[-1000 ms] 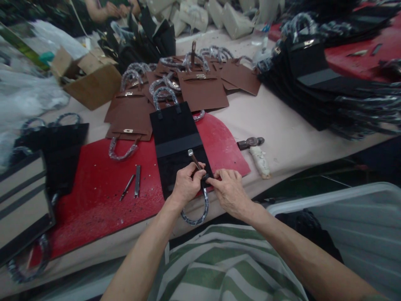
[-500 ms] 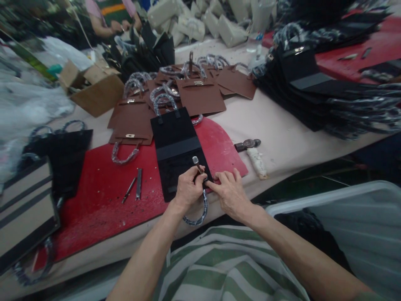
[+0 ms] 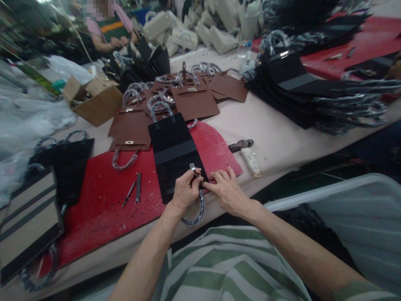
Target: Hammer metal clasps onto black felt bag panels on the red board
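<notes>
A black bag panel point(image 3: 175, 146) lies lengthwise on a red board, with plastic-wrapped handles at both ends. Near its closer end my left hand point(image 3: 186, 190) is closed in a pinch on a narrow piece with a shiny metal end point(image 3: 192, 167); whether this is a strap or a tool I cannot tell. Below the fingers the near handle point(image 3: 198, 215) loops over the table edge. My right hand point(image 3: 228, 192) lies palm down at the panel's near right corner, fingers apart, one tip touching the spot beside my left fingertips. What lies under the fingertips is hidden.
A hammer point(image 3: 249, 159) with a wrapped grip lies right of the red board point(image 3: 103, 200). Two slim metal tools point(image 3: 138, 188) lie left. Brown bag panels point(image 3: 196, 102), a carton point(image 3: 98, 104) and stacked black panels point(image 3: 294, 96) stand beyond. A co-worker point(image 3: 109, 33) is at the back.
The view has shifted slightly, so the table's contents sit a little differently. My hands stay at the same corner of the panel, and the metal end leans slightly more to the left.
</notes>
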Action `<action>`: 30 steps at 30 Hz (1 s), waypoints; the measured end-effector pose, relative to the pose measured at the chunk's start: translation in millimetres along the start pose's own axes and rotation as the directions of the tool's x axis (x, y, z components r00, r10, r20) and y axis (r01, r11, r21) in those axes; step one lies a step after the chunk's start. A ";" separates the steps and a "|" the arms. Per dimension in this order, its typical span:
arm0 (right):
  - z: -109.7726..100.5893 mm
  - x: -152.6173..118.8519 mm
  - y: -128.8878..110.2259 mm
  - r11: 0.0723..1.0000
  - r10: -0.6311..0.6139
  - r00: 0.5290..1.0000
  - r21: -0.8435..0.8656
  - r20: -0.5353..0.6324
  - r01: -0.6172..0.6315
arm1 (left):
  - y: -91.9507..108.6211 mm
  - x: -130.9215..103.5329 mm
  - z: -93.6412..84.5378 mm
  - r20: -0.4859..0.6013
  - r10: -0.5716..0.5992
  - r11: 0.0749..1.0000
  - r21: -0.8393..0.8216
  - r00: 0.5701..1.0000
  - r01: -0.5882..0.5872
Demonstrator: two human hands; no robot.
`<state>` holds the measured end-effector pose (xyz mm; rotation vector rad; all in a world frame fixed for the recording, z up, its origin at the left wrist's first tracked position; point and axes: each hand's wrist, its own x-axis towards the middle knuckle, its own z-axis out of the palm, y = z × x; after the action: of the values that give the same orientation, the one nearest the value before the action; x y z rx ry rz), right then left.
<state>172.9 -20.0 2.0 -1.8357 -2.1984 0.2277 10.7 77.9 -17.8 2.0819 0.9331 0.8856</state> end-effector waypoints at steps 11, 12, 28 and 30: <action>-33.0 -20.2 87.9 0.798 0.600 0.755 0.125 -0.265 -0.590 | 1.8 -3.7 4.9 -0.057 0.029 0.999 0.021 0.998 -0.028; -34.4 -20.4 94.7 0.727 0.687 0.701 0.210 -0.191 -0.654 | 1.5 -3.7 5.0 -0.059 0.029 0.999 0.017 0.998 -0.028; -103.0 17.5 50.2 0.169 0.672 0.712 0.894 0.203 -0.414 | 1.6 -1.6 6.0 -0.040 0.056 0.998 -0.009 0.998 -0.056; -129.9 8.3 22.6 0.360 0.610 0.792 0.881 0.026 -0.306 | 1.9 -1.1 6.4 -0.041 0.047 0.999 -0.008 0.998 -0.047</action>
<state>232.0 -14.2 120.0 -1.6199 -0.9040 0.9013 15.9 74.1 -20.1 2.0925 0.9027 0.9584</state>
